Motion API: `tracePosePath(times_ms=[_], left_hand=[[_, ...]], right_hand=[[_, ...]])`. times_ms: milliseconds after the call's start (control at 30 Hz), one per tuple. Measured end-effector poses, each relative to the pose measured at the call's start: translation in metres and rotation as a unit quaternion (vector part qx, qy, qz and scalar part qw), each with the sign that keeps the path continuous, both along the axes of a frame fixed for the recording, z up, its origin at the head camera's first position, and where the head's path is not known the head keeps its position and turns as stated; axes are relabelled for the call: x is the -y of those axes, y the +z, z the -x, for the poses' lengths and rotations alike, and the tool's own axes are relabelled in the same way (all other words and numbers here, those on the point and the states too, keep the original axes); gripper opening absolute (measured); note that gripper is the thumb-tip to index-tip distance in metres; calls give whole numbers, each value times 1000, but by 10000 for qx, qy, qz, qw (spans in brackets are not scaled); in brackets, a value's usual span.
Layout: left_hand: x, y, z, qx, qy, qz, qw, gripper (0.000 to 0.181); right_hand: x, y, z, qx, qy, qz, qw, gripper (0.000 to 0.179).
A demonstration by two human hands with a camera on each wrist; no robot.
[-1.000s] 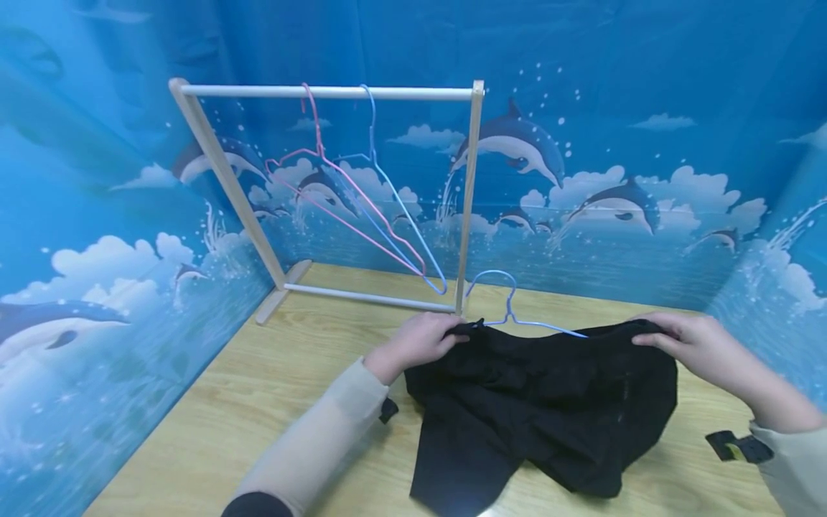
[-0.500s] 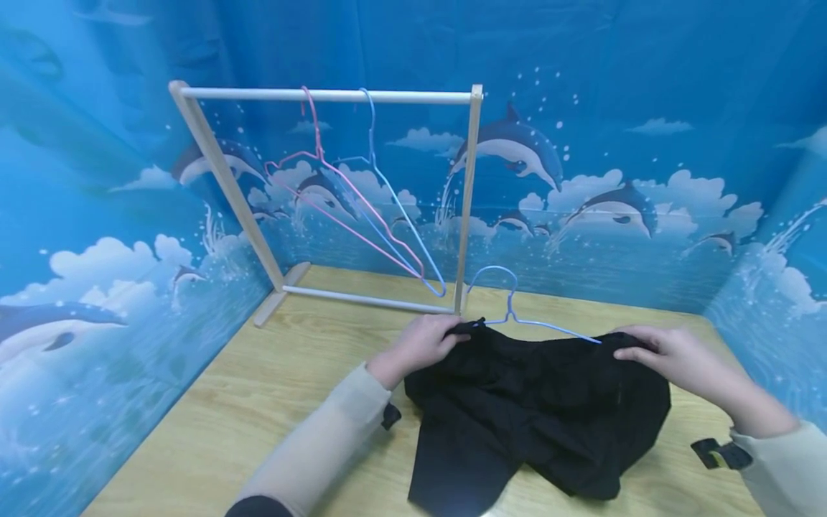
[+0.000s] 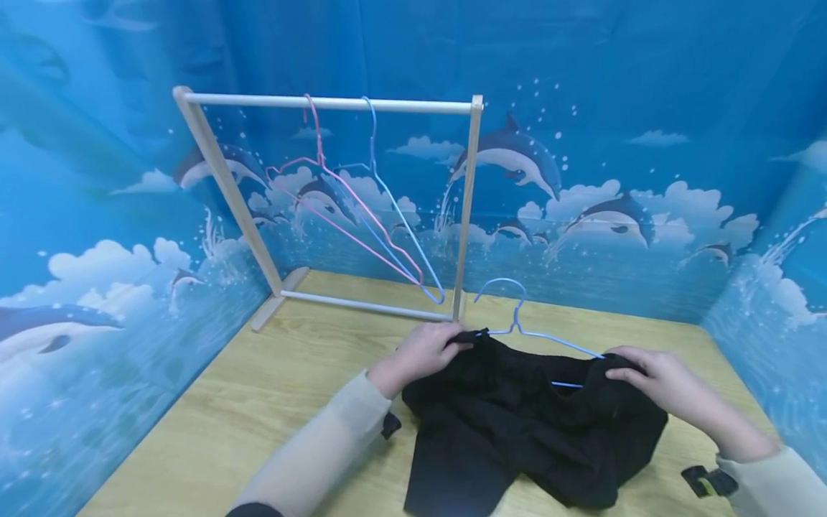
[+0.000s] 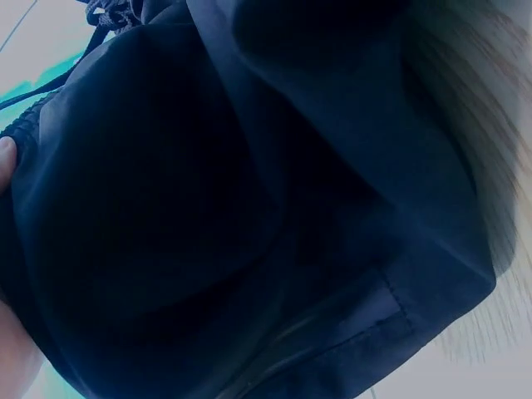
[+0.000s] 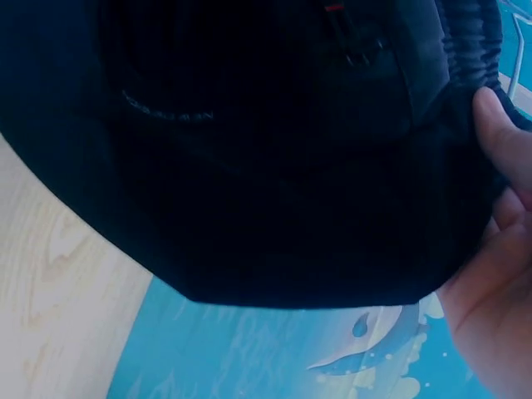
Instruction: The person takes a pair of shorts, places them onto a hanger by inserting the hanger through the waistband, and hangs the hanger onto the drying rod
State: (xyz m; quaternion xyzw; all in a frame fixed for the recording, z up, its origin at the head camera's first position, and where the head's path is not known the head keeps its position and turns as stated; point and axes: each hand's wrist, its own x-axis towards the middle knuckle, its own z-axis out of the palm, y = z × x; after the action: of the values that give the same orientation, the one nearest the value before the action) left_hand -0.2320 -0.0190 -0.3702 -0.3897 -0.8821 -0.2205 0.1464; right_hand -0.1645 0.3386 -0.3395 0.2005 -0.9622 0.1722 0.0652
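Pinching the waistband of a pair of black fabric shorts (image 3: 517, 424) at its left end, the left hand (image 3: 426, 352) showed in the head view with thumb and fingers closed on the cloth; the right hand (image 3: 668, 384) pinched the same waistband farther right. A thin violet-blue wire hanger (image 3: 517, 319) sat partly inside the shorts, its hook rising on the far side between the two hands and a short stretch of its lower bar visible in the waist opening. The shorts were at the near right of a light wood-grain bench (image 3: 271, 402), their legs toward the near side. At the far left stood a rack with pale wooden posts and white rails (image 3: 468, 208); from its top rail hung a pink wire hanger (image 3: 319, 154) and, to its right, a light blue wire hanger (image 3: 372, 158).

In the left wrist view, dark cloth filled most of the space, with part of the left hand at the left edge and a black cord (image 4: 104, 18) at upper left.

In the right wrist view, the right thumb lay over the gathered waistband, and small pale lettering (image 5: 166, 110) marked the cloth farther left.
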Motion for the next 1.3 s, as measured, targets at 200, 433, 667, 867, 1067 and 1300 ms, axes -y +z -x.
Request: tracePosePath(times_ms=[200,433,667,867,1067,1300], left_hand=[[-1,1,1,132,-65,-146,9998,11],[0,3,1,442,-11,-107,9990,15],[4,4,4,493,-104,-217,9985,16],[9,5,6,443,-119,-149,9988,21],[14,4,5,545,-71,-265,9981,26],[18,1,6,507,-92,-590,9969,23]], right_hand=[[-1,-6,-1,-689,-19,197,9974,19],[-1,-12,0,-1204,-57,423,9918,21],[-5,-12,0,-1203,-294,701,9898,18],[-9,-13,-1,-1146,-409,735,9898,18],[-13,-15,-1,-1095,-424,873,9892,18],[-17,-15,-3,-845,-687,807,9908,19]])
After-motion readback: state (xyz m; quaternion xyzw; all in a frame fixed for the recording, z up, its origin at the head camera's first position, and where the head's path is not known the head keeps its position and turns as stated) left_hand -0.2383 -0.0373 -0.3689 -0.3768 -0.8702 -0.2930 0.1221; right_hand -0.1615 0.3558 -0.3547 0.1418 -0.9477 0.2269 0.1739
